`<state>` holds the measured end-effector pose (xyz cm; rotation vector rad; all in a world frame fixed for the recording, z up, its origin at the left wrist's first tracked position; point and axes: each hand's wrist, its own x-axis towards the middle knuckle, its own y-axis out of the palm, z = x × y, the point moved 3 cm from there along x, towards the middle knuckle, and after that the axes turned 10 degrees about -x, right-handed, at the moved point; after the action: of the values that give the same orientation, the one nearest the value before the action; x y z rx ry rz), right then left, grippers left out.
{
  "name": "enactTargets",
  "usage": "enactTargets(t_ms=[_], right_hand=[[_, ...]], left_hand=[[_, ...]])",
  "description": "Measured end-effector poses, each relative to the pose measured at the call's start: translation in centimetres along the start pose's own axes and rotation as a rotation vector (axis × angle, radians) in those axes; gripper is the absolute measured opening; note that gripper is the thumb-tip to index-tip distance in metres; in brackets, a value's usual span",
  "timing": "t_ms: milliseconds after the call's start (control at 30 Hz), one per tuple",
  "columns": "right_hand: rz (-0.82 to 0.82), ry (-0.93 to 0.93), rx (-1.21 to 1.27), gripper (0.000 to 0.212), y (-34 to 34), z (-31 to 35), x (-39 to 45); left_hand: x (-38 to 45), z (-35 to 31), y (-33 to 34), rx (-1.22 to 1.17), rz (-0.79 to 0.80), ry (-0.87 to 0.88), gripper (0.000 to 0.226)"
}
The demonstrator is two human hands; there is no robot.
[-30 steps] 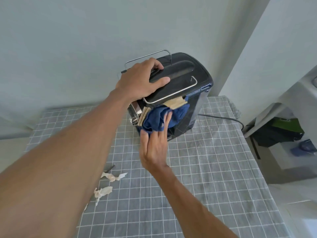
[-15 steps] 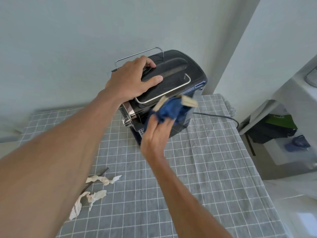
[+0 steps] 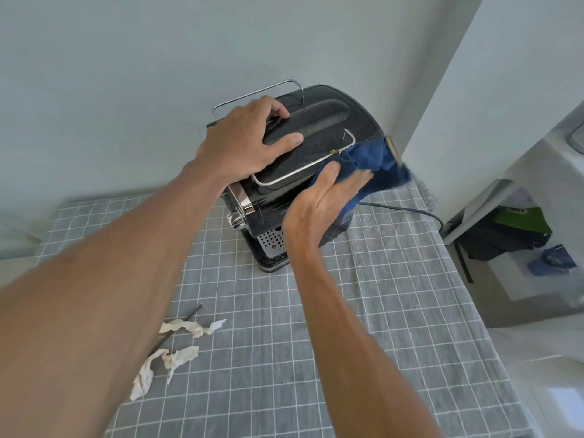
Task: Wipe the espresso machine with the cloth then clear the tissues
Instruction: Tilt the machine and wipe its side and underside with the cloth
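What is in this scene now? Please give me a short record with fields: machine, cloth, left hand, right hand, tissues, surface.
machine: black espresso machine, upright on the table near the wall corner
cloth: blue cloth, against the machine's right side
left hand: left hand rests flat on the machine's top
right hand: right hand presses the cloth with straight fingers
tissues: two crumpled tissues, lying on the table, untouched
surface: grey checked tablecloth

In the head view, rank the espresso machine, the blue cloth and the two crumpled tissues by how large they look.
1. Espresso machine, clearly largest.
2. Blue cloth, though the right hand covers part of it.
3. The two tissues look alike, so I won't rank them; they also lie nearer the camera.
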<state>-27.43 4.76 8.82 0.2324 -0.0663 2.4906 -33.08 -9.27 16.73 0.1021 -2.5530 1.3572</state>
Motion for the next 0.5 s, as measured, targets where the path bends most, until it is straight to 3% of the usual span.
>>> enactTargets(t_ms=[200, 400, 500], right_hand=[[0.265, -0.233, -0.076, 0.058, -1.2, -1.0, -6.4], [0.15, -0.012, 0.053, 0.062, -0.2, 1.0, -2.9], [0.186, -0.105, -0.04, 0.051, -0.9, 1.3, -4.7]], left_hand=[[0.1, -0.1, -0.2, -0.001, 0.017, 0.005, 0.055], [-0.1, -0.2, -0.2, 0.002, 0.015, 0.002, 0.055], [-0.1, -0.2, -0.3, 0.009, 0.016, 0.018, 0.055]])
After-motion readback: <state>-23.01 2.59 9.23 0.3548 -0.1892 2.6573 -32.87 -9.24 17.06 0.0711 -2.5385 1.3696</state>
